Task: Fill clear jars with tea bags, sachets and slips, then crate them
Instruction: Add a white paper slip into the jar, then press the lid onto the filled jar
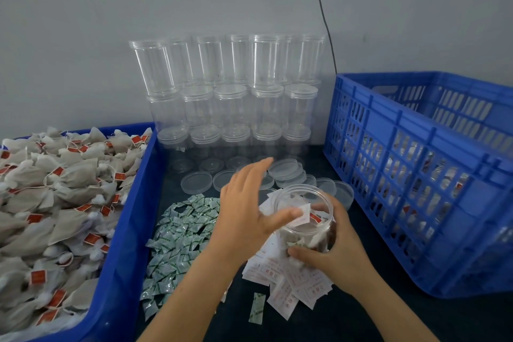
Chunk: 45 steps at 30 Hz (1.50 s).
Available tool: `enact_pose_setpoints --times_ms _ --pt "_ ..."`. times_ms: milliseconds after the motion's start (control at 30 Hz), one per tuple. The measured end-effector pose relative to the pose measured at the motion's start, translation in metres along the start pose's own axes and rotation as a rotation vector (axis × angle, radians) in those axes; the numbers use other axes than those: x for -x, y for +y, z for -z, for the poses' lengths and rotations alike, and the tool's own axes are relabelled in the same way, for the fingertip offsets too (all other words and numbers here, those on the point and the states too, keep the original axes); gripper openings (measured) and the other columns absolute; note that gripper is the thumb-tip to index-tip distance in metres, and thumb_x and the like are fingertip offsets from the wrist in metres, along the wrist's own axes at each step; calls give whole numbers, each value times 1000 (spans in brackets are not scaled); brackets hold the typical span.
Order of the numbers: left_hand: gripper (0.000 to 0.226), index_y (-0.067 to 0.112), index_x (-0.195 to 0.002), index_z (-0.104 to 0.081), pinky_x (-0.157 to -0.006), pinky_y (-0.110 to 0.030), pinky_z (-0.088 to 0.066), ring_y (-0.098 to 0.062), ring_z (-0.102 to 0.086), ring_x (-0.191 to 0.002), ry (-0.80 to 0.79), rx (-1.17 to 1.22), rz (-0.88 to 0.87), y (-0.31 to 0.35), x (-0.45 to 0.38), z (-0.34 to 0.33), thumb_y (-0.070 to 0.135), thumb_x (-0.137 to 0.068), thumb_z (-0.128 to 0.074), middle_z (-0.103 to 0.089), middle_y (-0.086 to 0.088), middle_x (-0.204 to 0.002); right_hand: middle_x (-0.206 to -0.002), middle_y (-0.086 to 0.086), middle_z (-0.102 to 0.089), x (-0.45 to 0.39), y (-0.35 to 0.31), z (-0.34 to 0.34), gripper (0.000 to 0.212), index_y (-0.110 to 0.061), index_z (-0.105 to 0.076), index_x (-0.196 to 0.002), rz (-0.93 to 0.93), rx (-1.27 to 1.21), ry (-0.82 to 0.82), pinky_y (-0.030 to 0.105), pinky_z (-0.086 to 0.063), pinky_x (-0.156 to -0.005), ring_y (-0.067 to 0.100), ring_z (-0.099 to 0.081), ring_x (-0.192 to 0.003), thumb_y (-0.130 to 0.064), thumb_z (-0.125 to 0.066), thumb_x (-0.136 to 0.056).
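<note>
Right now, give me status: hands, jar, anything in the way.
Right hand grips open jar, part filled. Left hand open, thumb pressing a slip at the rim. Lids loose behind; path to blue crate clear.

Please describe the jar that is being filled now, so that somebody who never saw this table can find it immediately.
Start at the slatted blue crate on the right, then look just left of it, above the pile of white slips. The jar there is gripped by the right hand. Unlike the stacked empty jars by the wall, it is open-topped and holds tea bags.
</note>
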State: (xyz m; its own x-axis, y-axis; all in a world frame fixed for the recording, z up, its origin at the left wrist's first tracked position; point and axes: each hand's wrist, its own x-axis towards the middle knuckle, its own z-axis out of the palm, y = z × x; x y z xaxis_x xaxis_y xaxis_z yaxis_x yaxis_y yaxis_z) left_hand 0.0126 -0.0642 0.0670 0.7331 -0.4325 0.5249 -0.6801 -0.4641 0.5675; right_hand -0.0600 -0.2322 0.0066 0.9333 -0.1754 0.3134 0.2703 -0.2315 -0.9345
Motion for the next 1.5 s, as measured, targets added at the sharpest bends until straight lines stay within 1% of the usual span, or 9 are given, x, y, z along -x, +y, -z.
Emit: enact_pose_setpoints --times_ms 100,233,300,400,667,867,1100,1400,1500 --pt "119 37 -146 -11 -107 -13 -26 4 -30 -133 -245 340 166 -16 23 -11 81 -50 -65 -34 21 -141 -115 -34 -55 -1 -4 3 90 -77 -41 -112 -13 43 21 8 -50 -80 -9 -59 -109 -48 -95 -46" --pt "100 66 -123 -32 -87 -9 -46 6 -52 -118 -371 722 75 -19 41 -37 9 -63 -88 -53 29 -126 -118 -25 -59 -2 -5 0 95 -45 -47 -129 -3 36 9 10 -50 -83 -4 -61 -112 -43 -94 -47" --pt "99 66 -118 -38 -81 -12 -50 -2 -59 -112 -315 805 120 -18 42 -45 -2 -63 -84 -58 22 -123 -118 -23 -61 -1 -4 -3 96 -34 -48 -131 -8 29 4 7 -49 -81 -7 -60 -111 -33 -96 -48" --pt "87 52 -123 -41 -81 -21 -53 -14 -63 -111 -221 835 155 -19 40 -52 -2 -68 -81 -61 10 -123 -126 -17 -58 -1 -7 -3 96 -37 -44 -134 -31 52 -36 3 -46 -83 -12 -56 -113 -20 -96 -55" --pt "80 58 -112 -46 -76 -21 -55 -10 -66 -102 -197 848 212 -16 39 -52 4 -67 -84 -66 11 -113 -146 -30 -30 -20 -43 12 130 -45 -9 -153 -128 294 -156 -6 -32 -87 -27 -32 -124 -73 -77 -46" --pt "75 57 -107 -51 -74 -18 -54 -7 -67 -99 -179 828 246 -17 34 -54 5 -66 -85 -67 13 -109 -156 -11 -28 -59 -91 23 116 -35 -7 -159 -99 856 -457 32 -31 -115 8 -26 -144 -65 -76 -71" --pt "77 53 -115 -48 -78 -27 -56 -15 -67 -101 -203 781 206 -10 16 -60 18 -60 -90 -66 7 -113 -107 -18 -42 -98 -151 30 90 -53 -29 -146 -229 1269 -754 24 -40 -72 9 -51 -94 -55 -80 -73" --pt "100 36 -145 -23 -104 -27 -40 1 -42 -127 -199 545 135 11 -28 -68 52 -64 -81 -44 18 -138 -94 -25 -41 -139 -219 84 67 -55 -46 -117 -312 1219 -580 22 -52 -69 -5 -57 -74 -50 -86 -63" --pt "103 39 -147 -12 -103 -17 -31 5 -34 -129 -220 466 158 9 -39 -77 62 -63 -67 -35 24 -139 -105 -11 -53 -150 -248 121 64 -49 -54 -109 -344 1090 -389 25 -55 -64 10 -62 -87 -46 -85 -54"
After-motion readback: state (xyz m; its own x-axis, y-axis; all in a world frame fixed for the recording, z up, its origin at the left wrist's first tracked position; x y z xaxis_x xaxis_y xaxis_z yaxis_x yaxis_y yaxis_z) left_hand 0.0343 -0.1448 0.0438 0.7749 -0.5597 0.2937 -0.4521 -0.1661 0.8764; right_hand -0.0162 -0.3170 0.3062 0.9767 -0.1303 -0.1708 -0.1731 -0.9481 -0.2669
